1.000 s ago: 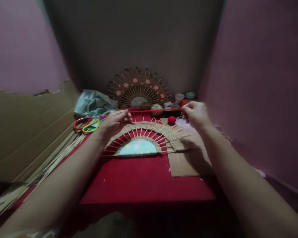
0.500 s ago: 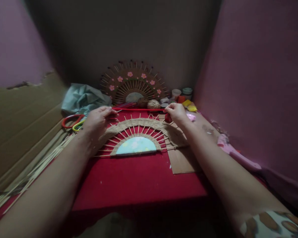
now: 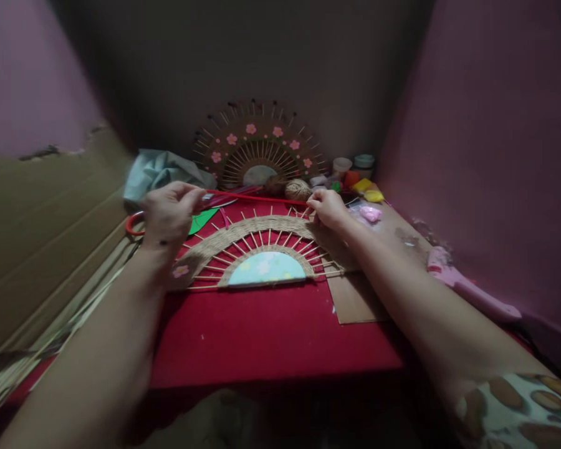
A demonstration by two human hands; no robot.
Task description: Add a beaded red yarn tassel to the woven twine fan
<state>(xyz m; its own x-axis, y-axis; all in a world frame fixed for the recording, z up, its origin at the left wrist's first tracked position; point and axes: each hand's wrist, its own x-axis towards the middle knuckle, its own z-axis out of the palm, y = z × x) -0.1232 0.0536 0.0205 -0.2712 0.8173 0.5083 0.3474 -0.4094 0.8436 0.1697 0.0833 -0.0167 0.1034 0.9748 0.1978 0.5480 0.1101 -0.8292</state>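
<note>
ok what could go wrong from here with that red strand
The red strand runs straight between the left hand and right hand; pulled harder, it might thin or snap.

If lowered, it could catch on the bare stick tips along the outer edge of the woven fan.

The right forearm crosses above the fan's right end and might nudge it.

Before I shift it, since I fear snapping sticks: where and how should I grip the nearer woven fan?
Probably best to pinch the nearer woven fan by the straight edge of its pale-blue half-disc, coming from the near side. That edge faces you, while the thin sticks spread from the curved side and look easily bent.
</note>
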